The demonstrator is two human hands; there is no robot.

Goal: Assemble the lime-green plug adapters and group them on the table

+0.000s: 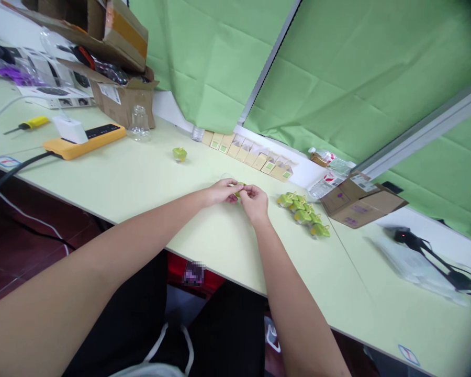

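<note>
My left hand (pixel 222 191) and my right hand (pixel 255 201) meet over the table, fingers closed around a small green item (pixel 238 193). Most of that item is hidden by the fingers, and a faint clear edge shows just behind my left hand. To the right of my right hand sits a cluster of several small green-topped pieces (pixel 303 212) with yellow loops and clear lower parts. One similar green-topped piece (pixel 179 154) stands alone, farther back and left of my hands.
A row of small cardboard boxes (pixel 248 152) lines the wall. At left are an orange power strip (pixel 102 140), a yellow screwdriver (pixel 34 123), a clear jar (pixel 139 124) and cartons (pixel 120 102). A cardboard box (pixel 359 204), plastic bottles (pixel 329 178) and a black strap (pixel 435 262) lie right.
</note>
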